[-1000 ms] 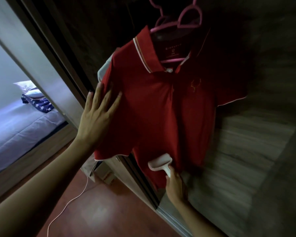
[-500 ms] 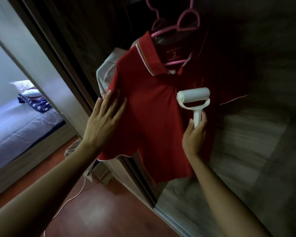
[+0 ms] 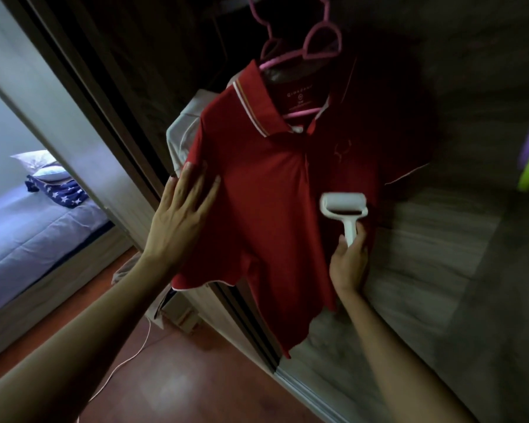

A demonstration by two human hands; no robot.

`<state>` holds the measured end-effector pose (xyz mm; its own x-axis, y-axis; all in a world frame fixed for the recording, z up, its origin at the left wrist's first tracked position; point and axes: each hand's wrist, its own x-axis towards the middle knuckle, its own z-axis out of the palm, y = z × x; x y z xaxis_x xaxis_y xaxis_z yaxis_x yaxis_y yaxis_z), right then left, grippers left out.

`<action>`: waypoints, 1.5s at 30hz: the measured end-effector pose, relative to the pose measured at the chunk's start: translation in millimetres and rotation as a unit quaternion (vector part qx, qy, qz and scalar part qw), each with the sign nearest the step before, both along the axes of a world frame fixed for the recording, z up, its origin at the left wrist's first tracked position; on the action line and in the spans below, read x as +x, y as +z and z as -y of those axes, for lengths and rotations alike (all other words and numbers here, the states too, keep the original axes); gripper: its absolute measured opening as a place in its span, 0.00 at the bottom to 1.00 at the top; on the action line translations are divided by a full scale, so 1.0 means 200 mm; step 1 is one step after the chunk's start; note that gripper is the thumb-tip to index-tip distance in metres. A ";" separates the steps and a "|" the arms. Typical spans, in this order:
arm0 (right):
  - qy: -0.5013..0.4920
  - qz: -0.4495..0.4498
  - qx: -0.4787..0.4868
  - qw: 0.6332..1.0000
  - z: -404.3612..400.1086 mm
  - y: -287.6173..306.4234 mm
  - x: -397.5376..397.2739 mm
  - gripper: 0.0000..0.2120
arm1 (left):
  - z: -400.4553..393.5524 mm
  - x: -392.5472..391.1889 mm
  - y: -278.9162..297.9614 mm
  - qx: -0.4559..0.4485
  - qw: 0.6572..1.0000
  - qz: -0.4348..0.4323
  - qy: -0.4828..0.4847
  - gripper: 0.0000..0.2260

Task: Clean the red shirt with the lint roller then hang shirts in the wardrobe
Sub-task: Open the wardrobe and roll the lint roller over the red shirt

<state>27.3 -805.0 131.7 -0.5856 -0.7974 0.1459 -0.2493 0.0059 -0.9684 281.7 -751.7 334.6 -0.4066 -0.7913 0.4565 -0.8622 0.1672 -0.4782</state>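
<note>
Against the wardrobe door hangs the red shirt, on a pink hanger which hooks somewhere above, out of my sight. I think this is a good place for cleaning, because the flat wooden panel behind gives the cloth something firm to lean on when I press the roller.

With my left hand I lie flat on the shirt's sleeve and side. The fingers are straight and spread, they grasp nothing, they only press the cloth. I do this so that the shirt does not swing or fold when the roller pulls on it, since a hanging shirt is light and follows easily.

With my right hand I hold the lint roller. The fingers are curled around its white handle, low on it, and the roll itself lies across the front of the shirt, below the small chest emblem and near the far side seam. The roll looks a little blurred, so I judge it is in motion, but which way I cannot tell.

Behind the red shirt, a pale shirt shows at the sleeve side, also hanging there. I suppose it waits for the wardrobe too.

By my judgement the cleaning step is in hand and the hanging inside the wardrobe is not yet done. One risk: if I press too weakly with the left hand, the cloth may bunch under the sticky roll.
</note>
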 end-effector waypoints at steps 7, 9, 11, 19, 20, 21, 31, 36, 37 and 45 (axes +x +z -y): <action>0.034 -0.031 -0.001 0.999 -0.01 0.01 0.03 0.22 | -0.02 -0.03 -0.01 0.020 1.000 -0.005 0.018 0.36; 0.064 -0.046 0.056 0.995 -0.08 -0.11 0.05 0.23 | -0.02 -0.02 -0.01 0.019 1.000 -0.006 0.021 0.38; 0.075 -0.066 0.091 0.991 -0.15 -0.20 0.07 0.23 | -0.02 -0.01 0.00 0.019 1.000 -0.005 0.015 0.39; 0.055 -0.119 0.045 0.990 -0.32 -0.05 0.06 0.22 | -0.01 -0.02 -0.05 0.006 0.998 -0.049 -0.045 0.40; 0.047 -0.124 0.035 0.991 -0.33 0.00 0.05 0.22 | -0.01 -0.03 -0.07 0.004 0.997 -0.058 -0.054 0.40; 0.038 -0.130 0.020 0.991 -0.34 0.05 0.05 0.22 | -0.01 -0.03 -0.09 0.000 0.996 -0.066 -0.068 0.39; -0.019 -0.105 -0.076 0.991 -0.55 0.42 0.20 0.09 | 0.03 -0.02 -0.22 -0.006 0.943 -0.176 -0.282 0.30; -0.069 -0.107 -0.066 0.990 -0.82 0.48 0.26 0.08 | -0.06 -0.13 -0.21 0.062 0.899 -0.241 -0.360 0.29; -0.087 -0.106 -0.062 0.989 -0.89 0.50 0.27 0.08 | -0.09 -0.17 -0.22 0.078 0.887 -0.249 -0.380 0.28; -0.281 -0.102 -0.009 0.954 -1.62 0.51 0.21 0.06 | -0.48 -0.65 -0.32 0.197 0.729 -0.347 -0.557 0.21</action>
<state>68.9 -481.1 232.8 -0.8783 -0.3615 0.3130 -0.3946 0.1780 -0.9014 151.8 -654.9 270.1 -0.6769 -0.2724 0.6838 -0.0986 0.9542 0.2825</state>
